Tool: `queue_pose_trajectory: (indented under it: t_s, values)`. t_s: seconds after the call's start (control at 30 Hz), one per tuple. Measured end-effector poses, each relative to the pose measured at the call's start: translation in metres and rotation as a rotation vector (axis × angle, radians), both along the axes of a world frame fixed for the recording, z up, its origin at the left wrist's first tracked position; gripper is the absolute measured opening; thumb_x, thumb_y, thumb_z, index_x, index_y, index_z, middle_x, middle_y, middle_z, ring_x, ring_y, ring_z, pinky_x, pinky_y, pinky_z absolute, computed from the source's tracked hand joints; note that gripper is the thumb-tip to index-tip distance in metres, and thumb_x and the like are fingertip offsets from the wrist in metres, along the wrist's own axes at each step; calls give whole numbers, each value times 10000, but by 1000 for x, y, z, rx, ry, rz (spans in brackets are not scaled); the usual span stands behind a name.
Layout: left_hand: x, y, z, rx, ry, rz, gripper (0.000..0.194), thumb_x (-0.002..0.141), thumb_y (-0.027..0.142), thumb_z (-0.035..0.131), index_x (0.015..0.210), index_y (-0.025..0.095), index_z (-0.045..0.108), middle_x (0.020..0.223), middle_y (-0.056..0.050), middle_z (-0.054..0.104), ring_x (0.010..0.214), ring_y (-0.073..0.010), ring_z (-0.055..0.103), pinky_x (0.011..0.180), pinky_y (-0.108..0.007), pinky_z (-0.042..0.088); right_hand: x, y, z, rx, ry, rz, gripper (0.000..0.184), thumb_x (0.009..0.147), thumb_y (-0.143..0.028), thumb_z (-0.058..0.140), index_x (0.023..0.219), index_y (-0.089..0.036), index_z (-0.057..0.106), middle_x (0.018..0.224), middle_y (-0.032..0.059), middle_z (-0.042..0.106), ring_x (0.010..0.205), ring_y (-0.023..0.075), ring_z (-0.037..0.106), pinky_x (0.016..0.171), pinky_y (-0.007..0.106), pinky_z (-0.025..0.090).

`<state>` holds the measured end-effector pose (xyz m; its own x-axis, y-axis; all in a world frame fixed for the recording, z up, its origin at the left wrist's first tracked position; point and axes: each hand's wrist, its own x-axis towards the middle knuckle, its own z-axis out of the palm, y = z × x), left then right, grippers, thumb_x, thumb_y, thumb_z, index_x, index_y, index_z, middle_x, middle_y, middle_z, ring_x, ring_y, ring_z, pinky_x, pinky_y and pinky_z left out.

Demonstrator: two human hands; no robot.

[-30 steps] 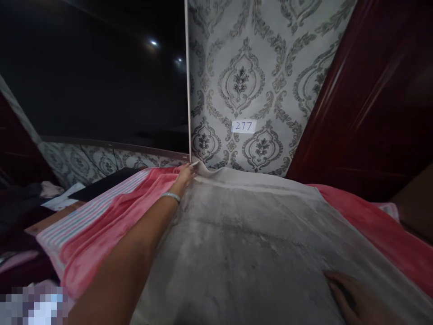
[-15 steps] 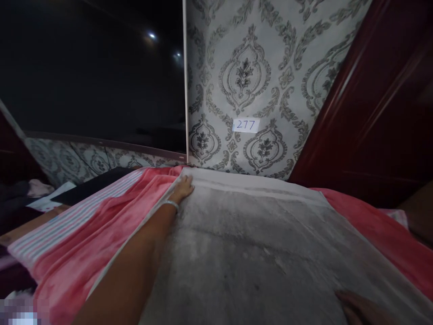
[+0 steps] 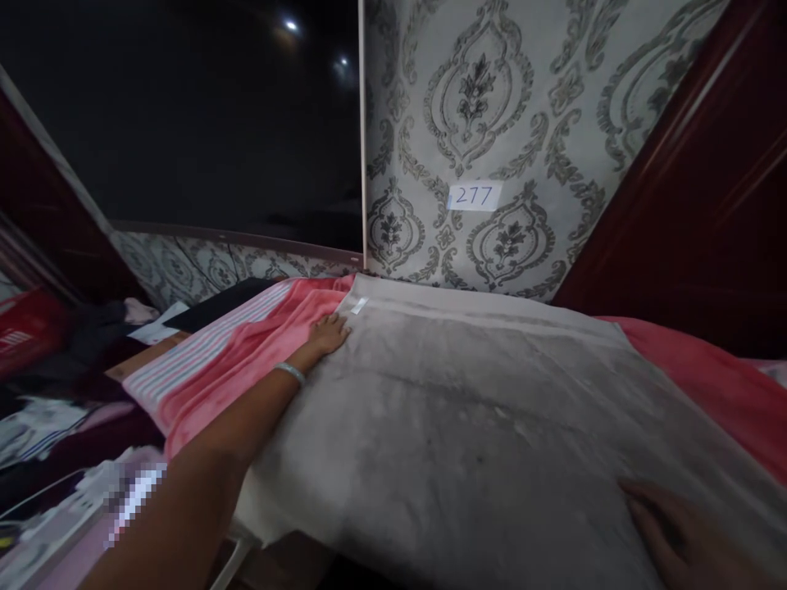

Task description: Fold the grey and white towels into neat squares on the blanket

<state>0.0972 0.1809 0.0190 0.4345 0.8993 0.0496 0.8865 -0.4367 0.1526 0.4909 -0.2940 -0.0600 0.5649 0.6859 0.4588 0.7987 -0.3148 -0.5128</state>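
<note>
A large grey plush cloth [image 3: 430,442] with a paler band along its far edge lies spread before me. A small white tag [image 3: 360,306] shows near its far left corner. My left hand [image 3: 329,334] rests palm down at the cloth's left edge, just short of the tag, its fingers stretched out and open. At the lower right my right hand [image 3: 682,533] lies low over the grey cloth, partly dark and cut off by the frame; its visible fingers look apart, with nothing seen in them. Beneath the grey cloth, a pink striped blanket [image 3: 246,348] sticks out on both sides.
A large dark television screen [image 3: 215,123] stands at the back left, beside a patterned wall [image 3: 418,139] bearing a paper marked 277 [image 3: 475,196]. Dark red wood panelling [image 3: 694,205] rises at right. Several clothes and papers clutter the left side.
My left hand has slid back from the far corner along the left edge, uncovering the white tag. The cloth's near left edge now shows. The view has tilted down and left.
</note>
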Motion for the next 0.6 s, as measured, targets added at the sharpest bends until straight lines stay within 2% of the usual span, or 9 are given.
queue_pose_trajectory:
  t_s: [0.13, 0.27, 0.37, 0.43, 0.53, 0.6]
  values:
    - [-32, -25, 10, 35, -50, 97, 494, 955, 326, 422, 1407, 172, 549, 1418, -159, 586, 1316, -294, 539, 1087, -400, 426, -8, 2, 12, -23, 0, 22, 485, 842, -627, 445, 911, -240, 728, 965, 100, 754, 907, 331, 701, 875, 511, 556]
    - [-50, -41, 19, 22, -105, 198, 418, 919, 255, 455, 1278, 174, 654, 1220, -109, 716, 1124, -233, 662, 908, -273, 504, -5, 1, 7, -28, -8, 24, 474, 854, -610, 449, 944, -234, 724, 1007, 104, 742, 948, 332, 685, 888, 505, 539]
    - [-56, -49, 22, 9, -113, 288, 339, 924, 301, 465, 1074, 154, 731, 1074, -122, 757, 999, -243, 699, 809, -276, 520, 0, 3, -1, -29, -12, 34, 470, 872, -586, 447, 981, -219, 720, 1050, 108, 728, 989, 326, 669, 914, 500, 522]
    - [-56, -55, 24, 20, -114, 346, 354, 938, 330, 446, 1047, 142, 725, 1110, -156, 745, 1024, -265, 693, 809, -301, 521, -2, 6, -2, -22, -15, 38, 448, 889, -553, 443, 988, -210, 714, 1056, 109, 722, 1000, 313, 662, 936, 490, 509]
    - [-49, -65, 32, 17, -118, 395, 340, 931, 330, 451, 1023, 126, 707, 1172, -198, 721, 1091, -305, 673, 842, -345, 523, -13, 10, 6, 3, -28, 23, 407, 893, -493, 437, 974, -202, 708, 1042, 114, 722, 990, 298, 657, 943, 481, 502]
    - [-45, -71, 42, -12, -129, 398, 263, 894, 306, 494, 921, 140, 696, 1108, -178, 743, 1067, -305, 682, 830, -345, 529, -20, 12, 15, 27, -22, 14, 371, 884, -448, 442, 973, -205, 707, 1057, 117, 723, 1012, 295, 650, 953, 477, 498]
